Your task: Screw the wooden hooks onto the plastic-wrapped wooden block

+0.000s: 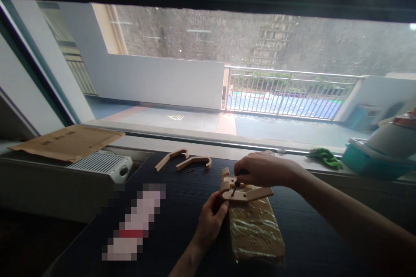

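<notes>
On a dark table (169,225) my left hand (209,220) grips the left end of a light wooden assembly (242,192) made of curved pieces, fingers closed on it. My right hand (260,169) is pinched on a small dark tool (236,185), its tip pressed down into the wood. The assembly rests on the far end of a plastic-wrapped wooden board (255,231). Two loose curved wooden pieces (172,158) (194,162) lie farther back on the table, with a few small dark screws (191,170) beside them.
A blurred-out pale object (134,225) lies at the table's left. A white heater (104,165) with cardboard (66,142) on it stands at far left. On the window sill lie a green cloth (325,158) and a teal container (370,160). A balcony is outside.
</notes>
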Demonstrator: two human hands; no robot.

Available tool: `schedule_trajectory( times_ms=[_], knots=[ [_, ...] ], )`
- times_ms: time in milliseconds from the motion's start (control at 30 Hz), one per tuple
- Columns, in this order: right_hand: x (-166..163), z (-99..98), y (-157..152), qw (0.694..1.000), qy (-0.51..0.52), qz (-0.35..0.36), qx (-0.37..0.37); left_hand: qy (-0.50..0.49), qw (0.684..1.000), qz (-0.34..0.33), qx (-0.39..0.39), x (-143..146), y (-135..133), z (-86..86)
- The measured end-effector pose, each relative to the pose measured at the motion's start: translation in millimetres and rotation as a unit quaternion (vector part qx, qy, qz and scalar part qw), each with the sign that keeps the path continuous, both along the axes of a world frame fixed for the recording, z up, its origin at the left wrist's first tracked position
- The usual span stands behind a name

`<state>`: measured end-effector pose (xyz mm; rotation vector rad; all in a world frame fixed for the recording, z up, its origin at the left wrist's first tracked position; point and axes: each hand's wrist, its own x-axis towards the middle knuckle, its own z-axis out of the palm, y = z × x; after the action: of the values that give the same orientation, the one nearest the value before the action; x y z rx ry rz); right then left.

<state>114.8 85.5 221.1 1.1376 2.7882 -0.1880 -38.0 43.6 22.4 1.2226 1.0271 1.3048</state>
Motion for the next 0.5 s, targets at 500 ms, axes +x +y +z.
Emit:
schedule_trajectory(
  times_ms=[500],
  knots=[
    [0.7, -16.3, 7.7, 0.999, 0.019, 0.033, -0.006, -0.008, 1.000, -0.004, -0.002, 0.8, 0.8, 0.9]
  ],
)
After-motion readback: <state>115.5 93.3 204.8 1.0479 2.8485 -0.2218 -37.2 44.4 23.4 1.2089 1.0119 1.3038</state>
